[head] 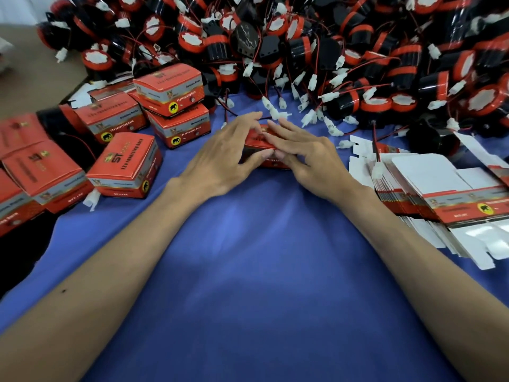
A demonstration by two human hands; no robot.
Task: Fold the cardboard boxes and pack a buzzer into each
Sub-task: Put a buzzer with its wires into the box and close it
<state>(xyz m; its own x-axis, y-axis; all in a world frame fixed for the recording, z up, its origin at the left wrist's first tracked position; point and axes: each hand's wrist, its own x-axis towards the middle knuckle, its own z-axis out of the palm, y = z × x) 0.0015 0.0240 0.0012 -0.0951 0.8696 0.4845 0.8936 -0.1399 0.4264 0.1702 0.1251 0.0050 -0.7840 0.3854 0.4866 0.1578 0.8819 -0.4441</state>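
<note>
Hands (pixel 271 158) on box (pixel 260 144), buzzers (pixel 303 45) behind.

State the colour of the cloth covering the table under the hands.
Blue: the tablecloth is a plain solid blue, clearest in the head view.

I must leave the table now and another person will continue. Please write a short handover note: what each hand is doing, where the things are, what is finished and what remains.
Left hand and right hand: both on one red box at the centre of the blue cloth, fingers pressing its top; whether a buzzer is inside cannot be seen.
Closed boxes: grouped on the left, some stacked.
Flat unfolded boxes: stacked on the right.
Loose buzzers: large pile at the back, wires and white plugs trailing forward.
Done: about ten boxes closed.
Left: finish this box, then fold and fill the many remaining.
</note>
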